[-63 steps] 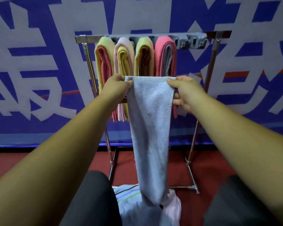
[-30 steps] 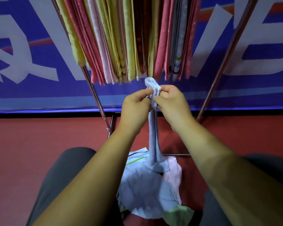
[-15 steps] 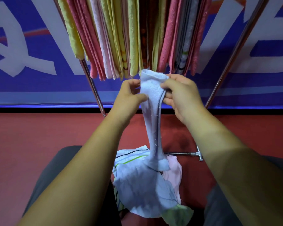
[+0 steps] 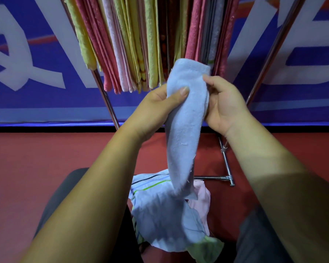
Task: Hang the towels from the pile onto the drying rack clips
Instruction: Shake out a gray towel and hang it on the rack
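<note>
Forearms reach in from 7 and 5 o'clock, over knees in dark trousers [image 4: 65,196]. Between the knees, at 6 o'clock, sits the pile of towels [image 4: 165,221]: a crumpled pale blue one on top, a striped towel [image 4: 150,184] at its far-left edge, a pale pink towel [image 4: 202,198] on the right and a pale green cloth [image 4: 205,247] at the near edge.

At the centre, both hands hold up the light blue towel [image 4: 184,118], folded into a narrow strip. The left hand [image 4: 156,109] grips it from the 9 o'clock side, thumb pressed flat across the front and fingers curled behind. The right hand [image 4: 224,105] pinches its 3 o'clock edge, thumb tip on the fold and the fingers hidden behind the cloth. The strip hangs straight down, and its lower end touches the pile.

Past the hands, from 11 to 1 o'clock, the hung towels [image 4: 152,44] dangle in yellow, pink, red and grey folds; the folded top of the blue strip reaches just in front of their lower ends. The drying rack [image 4: 225,162] shows its chrome legs slanting at either side and a foot bar on the red floor [image 4: 46,152]. Behind everything stands a blue banner [image 4: 36,73] with large white characters.
</note>
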Demonstrator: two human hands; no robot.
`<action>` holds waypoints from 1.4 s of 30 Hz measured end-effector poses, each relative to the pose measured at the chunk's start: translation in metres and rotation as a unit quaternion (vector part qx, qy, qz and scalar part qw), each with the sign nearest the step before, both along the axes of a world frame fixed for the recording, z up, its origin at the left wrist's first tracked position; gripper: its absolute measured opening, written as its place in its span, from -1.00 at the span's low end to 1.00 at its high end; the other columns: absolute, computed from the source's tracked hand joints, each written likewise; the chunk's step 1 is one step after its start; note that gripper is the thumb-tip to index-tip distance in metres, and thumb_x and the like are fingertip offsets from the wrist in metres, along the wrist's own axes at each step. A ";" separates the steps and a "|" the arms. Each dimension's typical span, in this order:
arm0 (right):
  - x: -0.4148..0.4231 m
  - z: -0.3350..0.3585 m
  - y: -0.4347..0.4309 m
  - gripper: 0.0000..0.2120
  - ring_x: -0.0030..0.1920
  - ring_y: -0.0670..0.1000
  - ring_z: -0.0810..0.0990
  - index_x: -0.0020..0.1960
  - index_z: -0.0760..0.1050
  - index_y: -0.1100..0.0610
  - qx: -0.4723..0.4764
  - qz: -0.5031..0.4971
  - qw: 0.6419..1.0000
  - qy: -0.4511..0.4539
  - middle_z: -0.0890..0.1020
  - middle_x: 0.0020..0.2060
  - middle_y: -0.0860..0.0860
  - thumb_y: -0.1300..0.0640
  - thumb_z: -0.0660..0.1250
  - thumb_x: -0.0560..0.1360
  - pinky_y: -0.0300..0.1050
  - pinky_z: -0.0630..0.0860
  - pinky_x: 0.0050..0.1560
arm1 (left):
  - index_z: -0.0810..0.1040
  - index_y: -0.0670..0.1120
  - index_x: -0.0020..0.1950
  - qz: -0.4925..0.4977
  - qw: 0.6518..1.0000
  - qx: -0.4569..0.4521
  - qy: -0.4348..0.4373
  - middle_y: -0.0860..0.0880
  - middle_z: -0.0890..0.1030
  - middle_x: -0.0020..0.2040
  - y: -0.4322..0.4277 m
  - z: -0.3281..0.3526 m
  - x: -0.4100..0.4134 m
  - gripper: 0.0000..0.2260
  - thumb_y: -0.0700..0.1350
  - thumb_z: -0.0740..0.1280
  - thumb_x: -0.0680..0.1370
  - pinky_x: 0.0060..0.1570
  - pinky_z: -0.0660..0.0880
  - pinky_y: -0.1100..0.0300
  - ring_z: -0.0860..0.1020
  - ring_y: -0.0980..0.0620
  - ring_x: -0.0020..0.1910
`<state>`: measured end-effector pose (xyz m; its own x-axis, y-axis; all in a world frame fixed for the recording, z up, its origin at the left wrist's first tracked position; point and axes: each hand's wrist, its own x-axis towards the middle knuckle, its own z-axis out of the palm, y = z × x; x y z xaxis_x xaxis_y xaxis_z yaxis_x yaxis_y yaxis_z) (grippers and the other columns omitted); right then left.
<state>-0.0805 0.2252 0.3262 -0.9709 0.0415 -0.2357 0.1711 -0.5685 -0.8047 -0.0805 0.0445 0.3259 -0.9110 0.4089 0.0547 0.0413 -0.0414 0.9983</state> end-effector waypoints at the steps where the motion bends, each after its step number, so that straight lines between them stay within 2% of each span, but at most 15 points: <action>1: 0.003 0.002 -0.001 -0.58 0.30 0.27 0.68 0.36 0.60 0.32 0.004 0.008 1.000 -0.003 0.66 0.29 0.29 0.04 0.34 0.65 0.22 0.53 0.42 | 0.64 -0.12 0.34 0.006 1.000 -0.005 0.013 -0.09 0.74 0.22 0.002 0.007 0.001 -0.74 -0.04 0.33 0.72 0.28 0.60 -0.05 0.69 -0.08 0.24; 3: 0.008 0.006 -0.006 -0.51 0.26 0.23 0.70 0.34 0.63 0.29 0.004 0.019 1.000 0.004 0.70 0.23 0.25 -0.09 0.33 0.66 0.18 0.56 0.40 | 0.64 -0.10 0.33 0.022 0.999 -0.014 0.032 -0.09 0.75 0.19 0.004 0.020 0.003 -0.75 -0.02 0.32 0.73 0.23 0.63 -0.08 0.70 -0.08 0.22; 6: 0.014 0.009 -0.013 -0.36 0.30 0.22 0.68 0.39 0.63 0.23 -0.010 0.035 0.999 0.021 0.68 0.29 0.25 -0.30 0.20 0.68 0.18 0.54 0.43 | 0.65 -0.07 0.27 0.046 0.998 -0.017 0.047 -0.06 0.76 0.12 0.005 0.039 0.004 -0.78 -0.01 0.30 0.74 0.02 0.64 0.03 0.73 -0.05 0.14; 12: 0.025 0.006 -0.017 -0.26 0.25 0.12 0.72 0.36 0.64 0.13 0.037 0.092 0.994 0.045 0.74 0.22 0.15 -0.43 0.01 0.67 0.06 0.61 0.29 | 0.61 -0.02 0.35 0.085 0.996 -0.010 0.034 -0.05 0.76 0.13 0.003 0.071 -0.002 -0.75 0.04 0.26 0.75 -0.17 0.64 0.07 0.74 -0.05 0.08; 15: 0.026 0.002 -0.017 -0.42 0.27 0.09 0.71 0.37 0.63 0.12 0.066 0.106 0.990 0.067 0.73 0.23 0.11 -0.30 0.20 0.65 0.08 0.60 0.36 | 0.59 0.02 0.36 0.098 0.993 -0.027 0.051 -0.02 0.76 0.11 0.000 0.084 -0.010 -0.74 0.07 0.25 0.75 -0.20 0.65 0.04 0.75 -0.04 0.05; 18: 0.026 -0.007 -0.011 -0.60 0.16 0.10 0.75 0.16 0.71 0.17 0.101 0.127 0.984 0.073 0.76 0.14 0.15 -0.05 0.54 0.42 0.10 0.61 0.34 | 0.59 0.01 0.35 0.110 0.991 -0.043 0.064 0.00 0.76 0.03 -0.003 0.091 -0.019 -0.73 0.09 0.25 0.75 -0.28 0.62 0.04 0.75 -0.02 -0.06; 21: 0.031 -0.011 -0.008 -0.64 0.10 0.09 0.75 0.14 0.70 0.19 0.148 0.158 0.974 0.063 0.77 0.10 0.16 0.10 0.54 0.38 0.02 0.64 0.27 | 0.59 -0.02 0.35 0.122 0.990 -0.046 0.062 0.03 0.71 -0.16 -0.003 0.093 -0.026 -0.71 0.09 0.24 0.75 -0.47 0.45 0.21 0.64 0.08 -0.34; 23: 0.035 -0.011 -0.009 -0.64 0.10 0.09 0.75 0.16 0.69 0.20 0.152 0.161 0.974 0.051 0.77 0.09 0.15 0.11 0.52 0.39 0.03 0.61 0.31 | 0.59 -0.02 0.37 0.116 0.992 -0.038 0.043 0.01 0.75 -0.06 -0.002 0.090 -0.029 -0.70 0.09 0.26 0.74 -0.40 0.54 0.17 0.71 0.04 -0.22; 25: 0.038 -0.012 -0.010 -0.61 0.16 0.11 0.74 0.19 0.68 0.21 0.148 0.163 0.975 0.044 0.77 0.11 0.17 0.10 0.52 0.40 0.07 0.57 0.37 | 0.57 -0.07 0.41 0.089 0.996 -0.009 0.006 -0.07 0.76 0.13 0.001 0.080 -0.031 -0.69 0.06 0.28 0.74 -0.07 0.69 -0.02 0.75 -0.07 0.07; 27: 0.042 -0.013 -0.013 -0.55 0.26 0.17 0.70 0.27 0.65 0.26 0.139 0.165 0.976 0.033 0.74 0.17 0.20 0.10 0.51 0.43 0.08 0.55 0.41 | 0.55 -0.15 0.43 0.057 0.998 0.011 -0.033 -0.14 0.74 0.19 0.004 0.063 -0.032 -0.68 -0.01 0.29 0.74 0.15 0.66 -0.07 0.72 -0.12 0.17; 29: 0.046 -0.015 -0.015 -0.56 0.28 0.19 0.69 0.33 0.62 0.30 0.128 0.163 0.978 0.018 0.73 0.19 0.22 0.12 0.49 0.51 0.08 0.57 0.39 | 0.56 -0.19 0.40 0.027 0.996 -0.022 -0.076 -0.17 0.74 0.17 0.005 0.045 -0.030 -0.65 0.02 0.28 0.74 0.15 0.65 -0.04 0.73 -0.14 0.16; 32: 0.046 -0.020 -0.018 -0.67 0.25 0.17 0.72 0.36 0.60 0.30 0.084 0.136 0.987 -0.031 0.73 0.20 0.23 0.17 0.39 0.65 0.03 0.63 0.31 | 0.63 -0.21 0.32 0.017 0.980 -0.118 -0.161 -0.21 0.75 0.12 -0.001 0.009 -0.025 -0.44 0.27 0.25 0.69 0.16 0.66 -0.08 0.73 -0.19 0.14; 36: 0.041 -0.031 -0.018 -0.70 0.21 0.14 0.74 0.36 0.59 0.29 -0.006 0.073 0.992 -0.101 0.73 0.21 0.22 0.18 0.26 0.72 -0.01 0.65 0.21 | 0.65 -0.21 0.29 0.068 0.960 -0.079 -0.258 -0.20 0.74 0.16 -0.010 -0.049 -0.019 -0.26 0.41 0.08 0.66 0.24 0.61 -0.18 0.72 -0.21 0.16; 39: 0.035 -0.039 -0.015 -0.69 0.19 0.19 0.72 0.37 0.55 0.38 -0.029 0.002 0.990 -0.136 0.71 0.20 0.27 0.29 0.21 0.70 0.11 0.65 0.13 | 0.64 -0.18 0.04 0.137 0.948 -0.089 -0.273 -0.16 0.75 -0.02 -0.008 -0.075 -0.011 -0.62 0.07 0.17 0.71 0.04 0.62 -0.04 0.70 -0.19 -0.07; 42: 0.034 -0.047 -0.015 -0.66 0.24 0.25 0.68 0.41 0.50 0.37 0.001 -0.023 0.987 -0.160 0.68 0.25 0.28 0.31 0.18 0.69 0.30 0.56 0.30 | 0.63 -0.17 0.15 0.110 0.935 -0.228 -0.248 -0.12 0.69 0.02 -0.003 -0.085 -0.001 -0.77 -0.19 0.18 0.65 0.01 0.60 -0.01 0.67 -0.13 -0.08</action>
<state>-0.0466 0.2101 0.2793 -0.8442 0.0836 -0.5296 0.3909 -0.5801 -0.7146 -0.0813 0.0410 0.2407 -0.8423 0.0872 -0.5319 -0.4746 0.3478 0.8086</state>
